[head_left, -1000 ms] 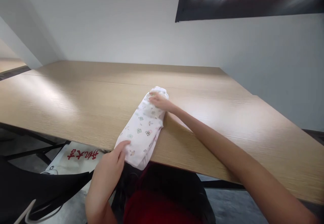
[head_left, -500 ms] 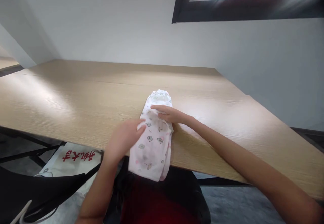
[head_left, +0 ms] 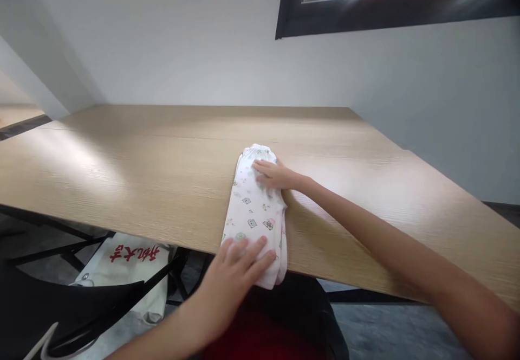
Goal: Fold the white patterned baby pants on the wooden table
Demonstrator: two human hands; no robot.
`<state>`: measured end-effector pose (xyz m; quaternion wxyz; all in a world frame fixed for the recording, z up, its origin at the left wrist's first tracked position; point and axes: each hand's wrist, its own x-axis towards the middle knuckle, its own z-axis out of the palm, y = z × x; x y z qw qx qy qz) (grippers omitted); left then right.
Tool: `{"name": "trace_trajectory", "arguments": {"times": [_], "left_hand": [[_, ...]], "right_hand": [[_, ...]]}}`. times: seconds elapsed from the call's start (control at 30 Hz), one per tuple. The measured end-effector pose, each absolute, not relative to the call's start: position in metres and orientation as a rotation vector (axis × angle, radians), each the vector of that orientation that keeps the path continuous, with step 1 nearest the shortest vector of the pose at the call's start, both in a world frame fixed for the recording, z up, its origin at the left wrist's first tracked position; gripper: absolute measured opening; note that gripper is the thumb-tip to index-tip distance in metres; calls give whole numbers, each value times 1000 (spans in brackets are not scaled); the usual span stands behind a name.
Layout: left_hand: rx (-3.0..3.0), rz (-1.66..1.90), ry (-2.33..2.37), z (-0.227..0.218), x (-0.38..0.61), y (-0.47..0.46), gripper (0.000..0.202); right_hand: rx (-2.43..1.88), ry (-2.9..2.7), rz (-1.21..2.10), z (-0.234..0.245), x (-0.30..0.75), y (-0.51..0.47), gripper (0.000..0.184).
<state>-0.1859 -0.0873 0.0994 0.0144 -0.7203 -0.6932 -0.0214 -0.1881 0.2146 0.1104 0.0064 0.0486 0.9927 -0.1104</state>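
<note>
A pair of white children's pants (head_left: 254,208) with a small printed pattern lies folded lengthwise on the table, its gathered waistband at the far end. The leg ends hang slightly past the table's near edge. My left hand (head_left: 238,268) rests on the lower legs, fingers spread and palm down. Near the waistband, my right hand (head_left: 274,174) lies on the upper part with its fingers stretched out over the cloth. Neither hand grips the fabric.
The light wooden table (head_left: 162,159) reaches back to a white wall. A dark-framed window (head_left: 357,15) is at the upper right. Below the table on the left are a black chair (head_left: 60,306) and a pale cloth bag (head_left: 134,257) with red lettering.
My left hand has come down from beside the pants onto the lower legs. My right hand has shifted slightly right and toward the waistband. The view has tilted a little.
</note>
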Motion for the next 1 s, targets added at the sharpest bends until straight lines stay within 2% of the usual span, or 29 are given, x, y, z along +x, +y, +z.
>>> {"name": "trace_trajectory", "arguments": {"times": [0.2,0.23,0.3,0.4,0.47,0.5,0.6,0.67,0.77,0.87,0.93,1.0], "left_hand": [[-2412,-230,-2006,108,-240,-83,76],[-2435,-288,-1977,107,-243,-82,75],[-2477,-415,-1924,103,-245,-82,66],[-2503,-638,-1886,104,-243,-83,43],[-2497,-774,-1938,112,-240,-86,30],[-2493,-836,-1981,117,-237,-89,26],[-2517,-1015,-2074,140,-228,-99,20],[-2488,-1102,-2074,155,-225,-100,23],[-2206,-1110,-2151,170,-229,-77,32],[-1717,-1075,-2240,166,-237,-33,45],[-1466,-927,-2297,154,-238,-9,54],[-1431,-702,-2387,138,-233,2,55]], "right_hand": [[-402,3098,-373,118,-82,118,99],[-400,3152,-302,116,-70,106,100],[-349,3289,-121,107,-59,90,87],[-379,3516,42,96,-63,79,46],[-494,3601,-69,97,-67,70,24],[-531,3611,-194,101,-66,64,21],[-485,3521,-743,120,-54,40,17],[-321,3462,-1084,134,-47,32,11],[41,3420,-1338,148,-60,51,6],[589,3377,-1218,150,-101,96,17],[870,3375,-930,146,-130,122,26],[895,3443,-550,139,-150,134,41]]}}
